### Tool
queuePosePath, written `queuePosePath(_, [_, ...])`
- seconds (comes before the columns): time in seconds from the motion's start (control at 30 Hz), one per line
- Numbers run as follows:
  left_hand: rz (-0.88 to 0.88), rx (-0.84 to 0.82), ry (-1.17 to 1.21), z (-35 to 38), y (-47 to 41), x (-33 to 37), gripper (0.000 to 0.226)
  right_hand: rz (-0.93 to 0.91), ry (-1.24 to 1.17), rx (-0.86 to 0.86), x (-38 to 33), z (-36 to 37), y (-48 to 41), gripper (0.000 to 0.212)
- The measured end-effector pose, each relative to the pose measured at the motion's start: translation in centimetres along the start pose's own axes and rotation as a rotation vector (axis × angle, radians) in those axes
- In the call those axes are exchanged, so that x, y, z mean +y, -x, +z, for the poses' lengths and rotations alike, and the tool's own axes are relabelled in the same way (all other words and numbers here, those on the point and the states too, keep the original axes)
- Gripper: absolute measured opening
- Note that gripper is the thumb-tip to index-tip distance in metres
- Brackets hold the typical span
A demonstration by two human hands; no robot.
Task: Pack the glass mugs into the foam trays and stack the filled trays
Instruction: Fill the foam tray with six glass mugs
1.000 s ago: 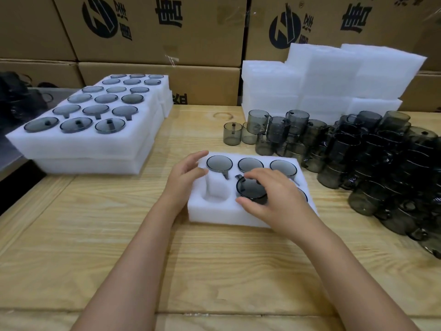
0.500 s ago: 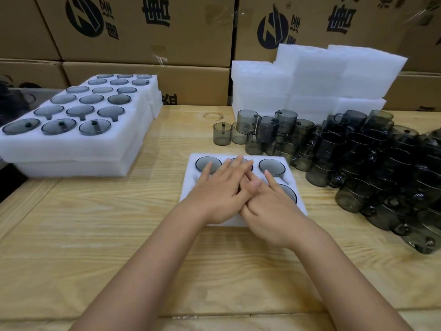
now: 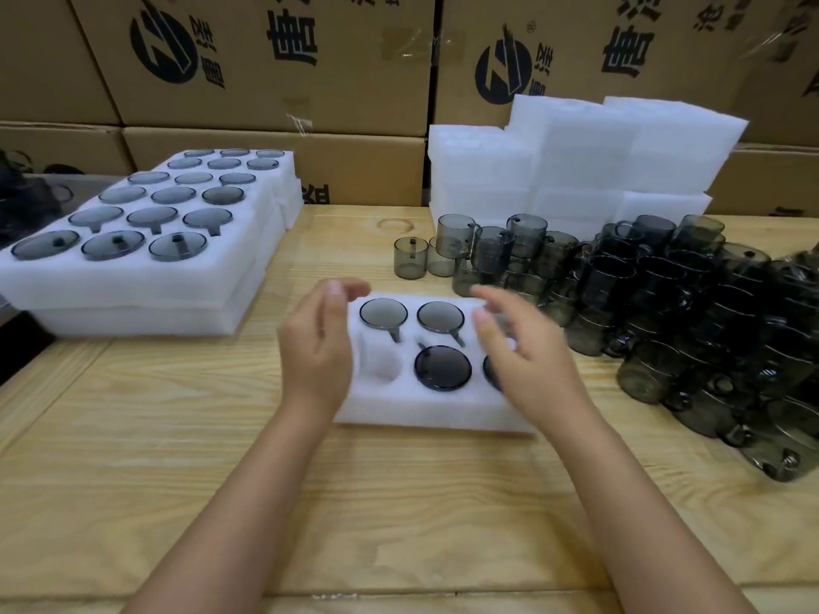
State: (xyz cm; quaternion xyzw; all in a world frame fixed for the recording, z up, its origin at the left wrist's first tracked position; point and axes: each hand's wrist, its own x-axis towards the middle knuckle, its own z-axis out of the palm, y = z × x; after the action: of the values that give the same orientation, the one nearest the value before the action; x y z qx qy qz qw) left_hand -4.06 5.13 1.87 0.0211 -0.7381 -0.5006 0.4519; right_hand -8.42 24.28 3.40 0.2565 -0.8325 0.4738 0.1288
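A white six-pocket foam tray (image 3: 425,407) lies on the wooden table in front of me. Smoky glass mugs sit in its pockets, such as the front-middle mug (image 3: 442,367). The front-left pocket (image 3: 380,365) holds nothing. My left hand (image 3: 317,347) hovers over the tray's left edge with relaxed fingers, holding nothing. My right hand (image 3: 525,352) hovers over the tray's right side, fingers loose and blurred, and hides the right-hand pockets. A heap of loose glass mugs (image 3: 656,321) lies to the right.
Stacked filled foam trays (image 3: 133,277) stand at the left. Blank white foam trays (image 3: 576,170) are piled at the back right. Cardboard boxes (image 3: 274,59) wall off the back. A dark object (image 3: 22,206) sits at the far left edge.
Both hands pressed flat on the mugs in the tray half a second ago. They have since lifted and spread apart to the tray's left and right sides.
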Motion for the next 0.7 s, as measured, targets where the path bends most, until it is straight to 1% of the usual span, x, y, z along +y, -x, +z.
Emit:
queuePosePath(0.03, [-0.098, 0.043, 0.113, -0.4, -0.4, -0.6, 0.032, 0.011, 0.020, 0.136, 0.4, -0.6, -0.4, 0.044])
queuePosePath(0.07, [-0.164, 0.097, 0.178, -0.8, -0.7, -1.4, 0.029, 0.027, 0.064, 0.240, 1.1, -1.3, -0.9, 0.040])
queuePosePath(0.1, [-0.221, 0.151, 0.207, -1.1, -0.9, -2.3, 0.028, 0.062, 0.118, 0.303, 1.9, -2.0, -1.4, 0.037])
queuePosePath(0.17, [-0.366, 0.229, 0.223, -1.6, -1.0, -4.2, 0.031, 0.154, 0.246, 0.319, 3.5, -3.2, -2.5, 0.041])
queuePosePath(0.23, [-0.535, 0.251, 0.215, -1.6, -0.9, -5.5, 0.032, 0.224, 0.427, 0.274, 4.5, -4.3, -3.6, 0.049])
queuePosePath(0.27, [-0.583, 0.252, 0.208, -1.6, -0.9, -6.0, 0.031, 0.242, 0.526, 0.254, 4.8, -4.8, -4.2, 0.051])
queuePosePath(0.37, [-0.601, 0.201, 0.149, -1.3, -0.9, -6.5, 0.029, 0.310, 0.768, 0.187, 5.3, -5.9, -6.0, 0.050])
queuePosePath(0.43, [-0.597, 0.159, 0.109, -1.0, -0.8, -6.6, 0.028, 0.356, 0.865, 0.106, 5.8, -6.2, -7.0, 0.044])
queuePosePath(0.5, [-0.602, 0.143, 0.089, -0.9, -0.7, -6.6, 0.028, 0.357, 0.904, 0.064, 6.2, -6.2, -7.6, 0.034])
queuePosePath(0.57, [-0.608, 0.138, 0.092, -0.9, -0.7, -6.5, 0.027, 0.354, 0.919, 0.068, 6.4, -6.3, -8.0, 0.025])
queuePosePath(0.63, [-0.589, 0.142, 0.098, -1.0, -0.7, -6.4, 0.028, 0.366, 0.926, 0.083, 6.2, -6.5, -8.1, 0.021])
queuePosePath(0.7, [-0.541, 0.162, 0.129, -1.0, -0.6, -6.1, 0.028, 0.337, 0.895, 0.139, 5.4, -6.5, -7.6, 0.019])
